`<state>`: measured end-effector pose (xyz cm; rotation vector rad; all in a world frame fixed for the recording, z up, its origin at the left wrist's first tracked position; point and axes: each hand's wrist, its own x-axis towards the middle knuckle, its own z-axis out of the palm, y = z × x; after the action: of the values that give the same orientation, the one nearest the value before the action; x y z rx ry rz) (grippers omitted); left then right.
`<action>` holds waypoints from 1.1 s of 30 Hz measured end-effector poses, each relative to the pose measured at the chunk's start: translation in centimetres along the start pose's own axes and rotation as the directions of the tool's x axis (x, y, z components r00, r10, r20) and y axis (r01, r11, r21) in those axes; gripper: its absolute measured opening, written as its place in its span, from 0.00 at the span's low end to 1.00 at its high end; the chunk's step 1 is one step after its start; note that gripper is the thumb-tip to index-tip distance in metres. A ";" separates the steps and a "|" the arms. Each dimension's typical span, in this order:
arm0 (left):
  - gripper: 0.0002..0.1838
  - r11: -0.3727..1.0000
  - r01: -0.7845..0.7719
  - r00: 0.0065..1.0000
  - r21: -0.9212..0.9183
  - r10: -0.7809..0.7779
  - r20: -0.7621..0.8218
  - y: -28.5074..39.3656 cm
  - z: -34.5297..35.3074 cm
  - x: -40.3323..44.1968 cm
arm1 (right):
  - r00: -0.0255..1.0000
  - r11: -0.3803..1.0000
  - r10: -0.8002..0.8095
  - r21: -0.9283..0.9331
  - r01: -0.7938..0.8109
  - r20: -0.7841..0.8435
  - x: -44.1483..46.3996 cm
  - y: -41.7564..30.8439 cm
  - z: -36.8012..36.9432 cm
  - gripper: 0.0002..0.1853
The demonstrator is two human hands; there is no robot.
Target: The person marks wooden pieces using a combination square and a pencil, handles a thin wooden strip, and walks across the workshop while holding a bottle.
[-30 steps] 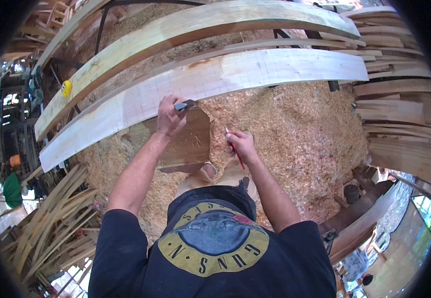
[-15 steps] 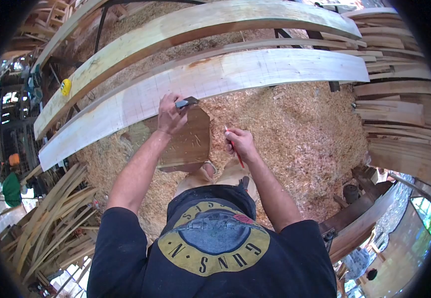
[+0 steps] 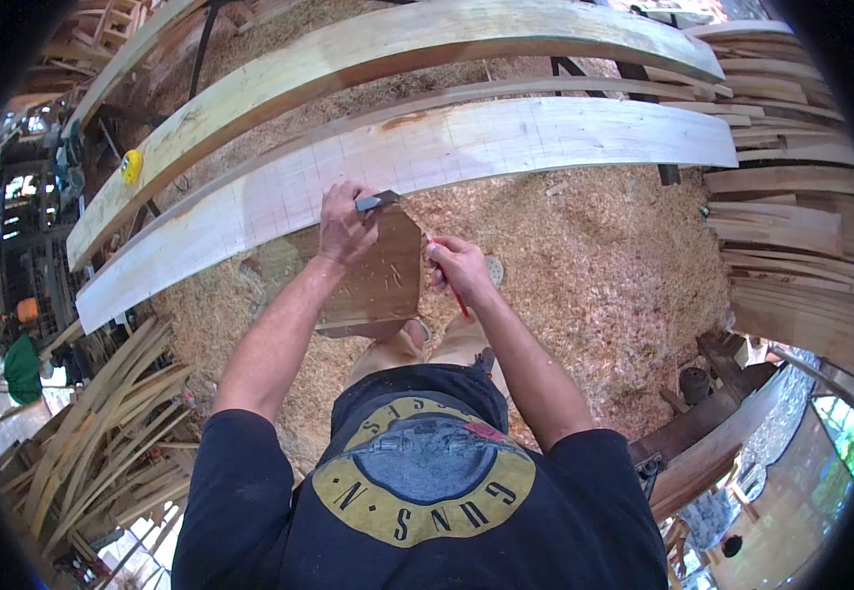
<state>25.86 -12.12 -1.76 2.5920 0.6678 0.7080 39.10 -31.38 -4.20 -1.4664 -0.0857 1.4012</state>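
Observation:
My left hand (image 3: pixel 346 224) is closed on a small grey tool (image 3: pixel 378 201) that looks like a square, at the near edge of the pale curved plank (image 3: pixel 505 133). Thin pencil lines cross the plank's face. A red pencil (image 3: pixel 460 298) is pinched in my right hand (image 3: pixel 458 267), to the right of the left hand and short of the plank, its tip pointing up and away from me. Below my left hand is a brown board (image 3: pixel 373 285) with a few shavings on it.
A second curved plank (image 3: pixel 279 87) runs behind the first, with a yellow tape measure (image 3: pixel 131 166) on its left part. Stacked boards (image 3: pixel 786 221) stand at the right, thin offcut strips (image 3: pixel 102 433) at the lower left. Wood shavings (image 3: pixel 604 265) cover the floor.
My right hand has moved left and slightly up with the pencil, closer to my left hand. The left hand and its tool have shifted slightly right.

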 end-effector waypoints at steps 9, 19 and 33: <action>0.06 1.000 -0.008 1.000 0.006 0.008 0.024 -0.3 0.2 -0.1 | 0.987 0.985 -0.148 0.094 0.142 0.059 4.0 0.2 2.3 0.17; 0.09 1.000 -0.015 1.000 0.001 0.015 0.027 -0.5 0.3 -0.2 | 0.979 0.974 -0.203 0.099 0.201 0.011 6.1 0.6 3.2 0.20; 0.08 0.999 0.000 1.000 0.052 -0.001 0.025 -0.2 0.4 -0.2 | 0.961 0.963 -0.266 0.066 0.261 0.076 9.1 1.8 2.8 0.19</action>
<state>25.83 -12.14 -2.29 2.6433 0.6874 0.6649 38.80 -24.44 -11.00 -1.2980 -0.2835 1.2367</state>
